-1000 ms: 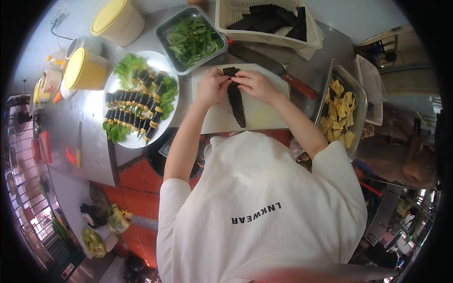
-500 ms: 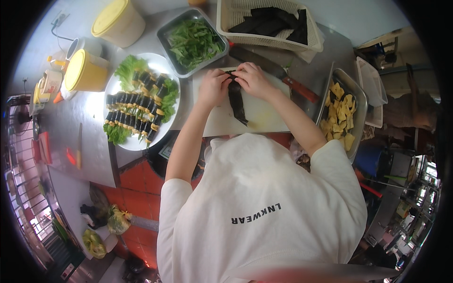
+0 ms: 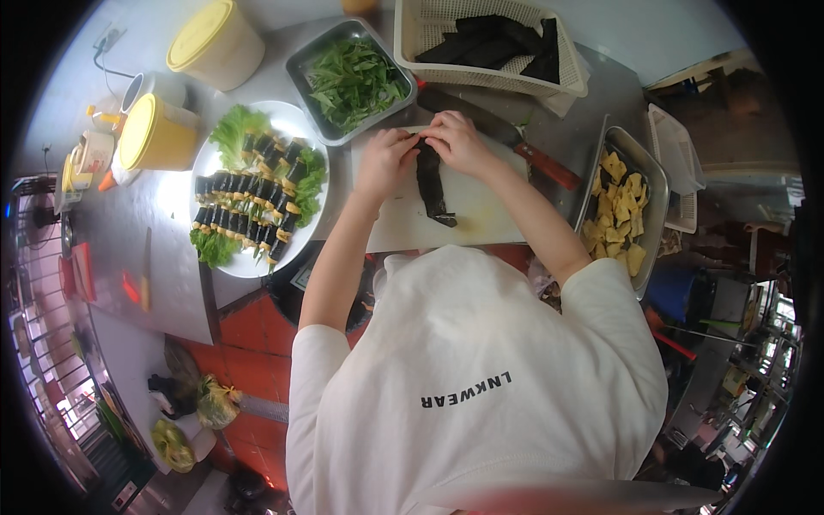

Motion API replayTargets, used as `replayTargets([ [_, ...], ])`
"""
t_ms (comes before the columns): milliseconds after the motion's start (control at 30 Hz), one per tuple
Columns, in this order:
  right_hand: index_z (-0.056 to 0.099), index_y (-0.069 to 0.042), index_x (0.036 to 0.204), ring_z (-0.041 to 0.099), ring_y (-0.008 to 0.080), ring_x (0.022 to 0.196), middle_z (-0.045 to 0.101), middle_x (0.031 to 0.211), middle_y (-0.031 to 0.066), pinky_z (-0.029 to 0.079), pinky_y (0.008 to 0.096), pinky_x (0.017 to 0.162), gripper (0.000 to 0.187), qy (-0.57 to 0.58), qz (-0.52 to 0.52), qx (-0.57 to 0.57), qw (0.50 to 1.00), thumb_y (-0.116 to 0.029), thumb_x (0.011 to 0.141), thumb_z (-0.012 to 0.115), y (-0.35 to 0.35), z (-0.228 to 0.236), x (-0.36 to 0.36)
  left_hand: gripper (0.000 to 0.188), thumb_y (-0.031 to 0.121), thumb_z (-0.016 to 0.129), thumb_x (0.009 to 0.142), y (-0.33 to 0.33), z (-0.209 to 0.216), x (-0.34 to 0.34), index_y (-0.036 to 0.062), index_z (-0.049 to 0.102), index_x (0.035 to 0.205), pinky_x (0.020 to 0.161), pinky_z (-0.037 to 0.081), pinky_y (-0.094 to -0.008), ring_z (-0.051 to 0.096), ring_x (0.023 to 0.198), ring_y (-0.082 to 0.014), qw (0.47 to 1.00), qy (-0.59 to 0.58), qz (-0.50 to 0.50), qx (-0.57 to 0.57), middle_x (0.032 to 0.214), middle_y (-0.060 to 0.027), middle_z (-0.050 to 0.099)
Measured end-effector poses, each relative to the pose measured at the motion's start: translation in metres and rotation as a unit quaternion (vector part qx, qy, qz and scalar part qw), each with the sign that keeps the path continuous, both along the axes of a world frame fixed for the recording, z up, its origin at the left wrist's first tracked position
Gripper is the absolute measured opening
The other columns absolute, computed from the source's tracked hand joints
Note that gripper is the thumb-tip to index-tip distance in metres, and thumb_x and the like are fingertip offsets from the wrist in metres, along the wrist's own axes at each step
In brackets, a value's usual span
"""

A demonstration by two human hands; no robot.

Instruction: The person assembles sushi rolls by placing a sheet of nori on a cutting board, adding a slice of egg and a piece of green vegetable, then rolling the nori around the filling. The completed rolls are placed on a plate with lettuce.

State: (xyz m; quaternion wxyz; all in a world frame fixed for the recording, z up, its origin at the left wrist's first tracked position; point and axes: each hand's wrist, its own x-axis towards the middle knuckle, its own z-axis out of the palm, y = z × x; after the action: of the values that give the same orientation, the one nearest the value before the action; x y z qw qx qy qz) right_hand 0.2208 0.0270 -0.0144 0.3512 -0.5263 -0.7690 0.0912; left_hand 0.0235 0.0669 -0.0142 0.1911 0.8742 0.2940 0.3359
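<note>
A dark strip of nori (image 3: pixel 431 187) lies lengthwise on a white cutting board (image 3: pixel 485 210), its near end slightly curled. My left hand (image 3: pixel 388 161) and my right hand (image 3: pixel 457 142) meet at the strip's far end, fingertips closed on it from both sides. What is inside that end is mostly hidden by the fingers. A cleaver with a wooden handle (image 3: pixel 548 165) lies just beyond and right of my right hand. To the left, a white plate (image 3: pixel 257 268) bears rows of nori-wrapped rolls (image 3: pixel 249 190) on lettuce.
A metal tray of green leaves (image 3: pixel 356 81) stands beyond the board, beside a cream basket (image 3: pixel 408 30) of nori strips. At the right is a metal tray (image 3: pixel 657 202) of yellow fried pieces. Yellow-lidded tubs (image 3: pixel 157 133) and a small knife (image 3: pixel 146 270) are at the left.
My fingers have shifted slightly at the far end of the nori strip, still closed on it. The strip's near end has moved a little and lies differently on the board.
</note>
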Motion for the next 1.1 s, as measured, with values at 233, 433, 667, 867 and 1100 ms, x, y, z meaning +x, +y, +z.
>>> replayTargets([
  [233,0.070,-0.006,0.097,0.056,0.0259,0.096,0.058,0.098,0.0061,0.046,0.0383,0.084,0.017,0.124,0.056,-0.142,0.980,-0.012,0.081,0.066,0.005,0.025,0.002,0.023,0.017,0.070,0.081,0.012,0.002,-0.001,0.0061,0.069,0.101,0.081,0.045,-0.0395,0.056,0.092,-0.0288,0.998,0.045,0.001,-0.036,0.098,-0.0076,0.061],
  [433,0.069,-0.006,0.098,0.058,0.0269,0.098,0.060,0.103,0.0094,0.048,0.0373,0.086,0.021,0.038,0.072,-0.049,0.996,-0.010,0.078,0.067,0.011,0.008,0.010,0.021,0.018,0.068,0.081,0.018,-0.006,0.002,0.0105,0.070,0.101,0.075,0.045,-0.0392,0.057,0.089,-0.0268,0.999,0.033,0.012,0.010,0.097,-0.0049,0.061],
  [667,0.065,-0.011,0.109,0.051,0.0292,0.111,0.053,0.117,0.0097,0.045,0.0395,0.094,0.034,0.056,0.038,-0.073,0.995,-0.013,0.075,0.070,-0.005,0.007,0.007,0.029,0.010,0.068,0.077,0.014,-0.002,-0.007,0.0103,0.069,0.106,0.075,0.045,-0.0375,0.057,0.088,-0.0259,0.998,0.006,-0.034,0.048,0.097,-0.0052,0.061],
  [867,0.066,-0.015,0.099,0.040,0.0319,0.126,0.046,0.131,0.0119,0.035,0.0455,0.103,0.026,-0.067,0.026,0.010,0.997,-0.018,0.074,0.072,-0.036,0.016,-0.007,0.029,0.008,0.066,0.076,0.014,0.001,-0.005,0.0087,0.069,0.104,0.076,0.045,-0.0380,0.057,0.090,-0.0259,0.999,0.009,-0.029,0.036,0.098,-0.0053,0.061],
  [1100,0.066,-0.012,0.089,0.047,0.0274,0.124,0.056,0.125,0.0065,0.036,0.0439,0.101,0.017,-0.043,0.085,-0.038,0.995,-0.021,0.075,0.071,-0.077,0.006,-0.004,0.030,0.008,0.064,0.077,0.016,0.000,0.000,0.0048,0.067,0.107,0.078,0.045,-0.0380,0.057,0.093,-0.0258,0.998,0.043,-0.004,0.055,0.100,-0.0065,0.061],
])
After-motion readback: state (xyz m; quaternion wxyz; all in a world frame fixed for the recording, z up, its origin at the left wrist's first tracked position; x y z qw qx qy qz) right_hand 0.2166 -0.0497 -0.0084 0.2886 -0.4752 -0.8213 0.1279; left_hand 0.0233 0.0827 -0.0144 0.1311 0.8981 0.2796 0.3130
